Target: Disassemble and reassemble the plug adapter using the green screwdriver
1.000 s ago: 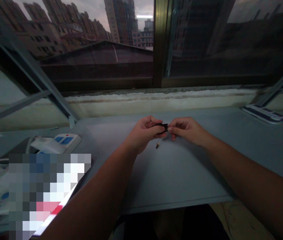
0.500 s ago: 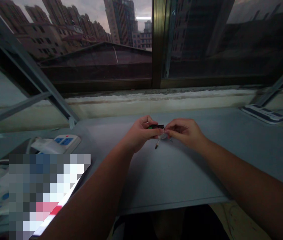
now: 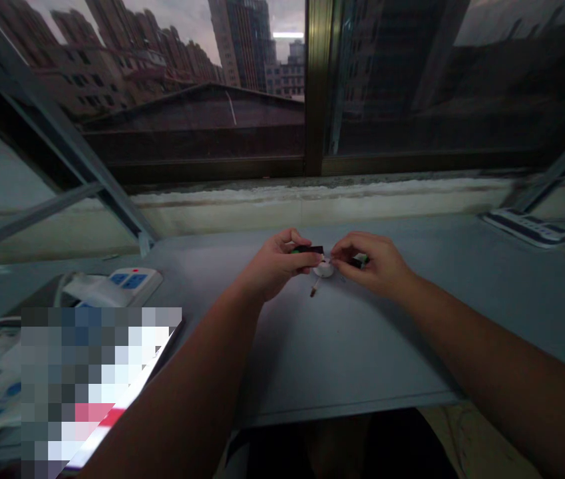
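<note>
Over the middle of the table, my left hand point(image 3: 276, 259) is closed on a small dark piece with a green part point(image 3: 309, 250), whose kind I cannot make out. My right hand point(image 3: 369, 258), fingertips pinched, faces it across a narrow gap. Another small dark-and-green piece point(image 3: 361, 260) shows between its fingers and palm. Just beneath the fingertips is a small round white object point(image 3: 324, 270), partly covered by my left hand. A thin stick with a brown tip point(image 3: 313, 291) lies in front of it.
At the left, a white power strip with blue sockets point(image 3: 134, 281) and cables lie beside a blurred-out bright screen point(image 3: 157, 352). A second power strip point(image 3: 526, 227) stands at the back right. Grey metal frame bars point(image 3: 107, 199) rise near the window at both sides.
My hands have moved slightly apart. The dark-and-green piece in my right hand now shows, and more of the round white object is visible.
</note>
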Available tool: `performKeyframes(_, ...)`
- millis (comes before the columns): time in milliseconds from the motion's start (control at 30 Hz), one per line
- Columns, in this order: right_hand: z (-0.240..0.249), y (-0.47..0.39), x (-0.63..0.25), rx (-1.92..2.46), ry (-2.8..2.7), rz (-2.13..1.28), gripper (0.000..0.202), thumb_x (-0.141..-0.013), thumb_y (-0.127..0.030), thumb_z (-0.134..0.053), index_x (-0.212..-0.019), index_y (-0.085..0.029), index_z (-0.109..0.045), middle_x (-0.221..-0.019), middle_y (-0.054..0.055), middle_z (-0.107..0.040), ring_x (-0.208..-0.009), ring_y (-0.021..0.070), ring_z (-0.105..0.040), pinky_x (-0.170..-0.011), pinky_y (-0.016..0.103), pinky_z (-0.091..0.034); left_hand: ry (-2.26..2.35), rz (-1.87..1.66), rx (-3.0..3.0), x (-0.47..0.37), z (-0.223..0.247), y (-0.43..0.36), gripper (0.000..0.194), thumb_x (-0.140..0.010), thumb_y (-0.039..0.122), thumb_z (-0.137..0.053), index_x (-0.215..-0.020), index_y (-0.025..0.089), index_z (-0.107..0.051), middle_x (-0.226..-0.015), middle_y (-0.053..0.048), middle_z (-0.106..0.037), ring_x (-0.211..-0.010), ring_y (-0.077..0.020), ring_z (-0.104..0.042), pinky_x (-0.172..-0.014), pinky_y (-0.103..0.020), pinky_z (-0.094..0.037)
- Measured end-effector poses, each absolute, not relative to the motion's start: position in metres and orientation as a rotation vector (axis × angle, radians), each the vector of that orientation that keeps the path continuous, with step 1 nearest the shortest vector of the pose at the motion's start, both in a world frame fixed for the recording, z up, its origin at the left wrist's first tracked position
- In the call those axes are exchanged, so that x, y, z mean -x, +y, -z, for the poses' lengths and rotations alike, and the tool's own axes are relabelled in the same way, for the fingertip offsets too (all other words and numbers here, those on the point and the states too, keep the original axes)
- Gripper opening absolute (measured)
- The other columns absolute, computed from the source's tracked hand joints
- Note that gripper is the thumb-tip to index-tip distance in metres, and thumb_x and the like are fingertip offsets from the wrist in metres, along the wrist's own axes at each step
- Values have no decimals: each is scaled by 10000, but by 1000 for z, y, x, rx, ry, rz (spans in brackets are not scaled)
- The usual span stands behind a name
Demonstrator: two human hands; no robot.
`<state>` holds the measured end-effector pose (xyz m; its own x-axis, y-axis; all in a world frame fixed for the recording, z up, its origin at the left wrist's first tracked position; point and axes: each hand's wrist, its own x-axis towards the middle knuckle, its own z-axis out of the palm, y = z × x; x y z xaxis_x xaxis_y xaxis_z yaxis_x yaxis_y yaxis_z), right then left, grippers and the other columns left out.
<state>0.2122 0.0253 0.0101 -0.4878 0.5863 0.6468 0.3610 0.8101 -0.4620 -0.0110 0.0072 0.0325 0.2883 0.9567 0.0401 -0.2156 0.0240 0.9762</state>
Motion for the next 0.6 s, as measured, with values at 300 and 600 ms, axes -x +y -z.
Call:
performKeyframes(300,6,26,-194,672,-2664,-82,178,-952,-239,-667,-1065,-254,-805,-1135,100,-705,-1095,281,-544,-964,444,-470,841,-1115,-1194,16,-34,9,471,-594,162,-891,-828,188,-483,-769,17,-695,-594,-74,-600,-574,-226,-400)
performKeyframes(600,-2,28,-198,662,-2626,-308,120,-947,-194,-616,-914,-176,-729,-933,87,-709,-941,230,-608,-865,364,-468,887,-1101,-1213,20,-34,10,462,-601,169,-879,-850,194,-491,-792,20,-679,-572,-66,-568,-571,-230,-380)
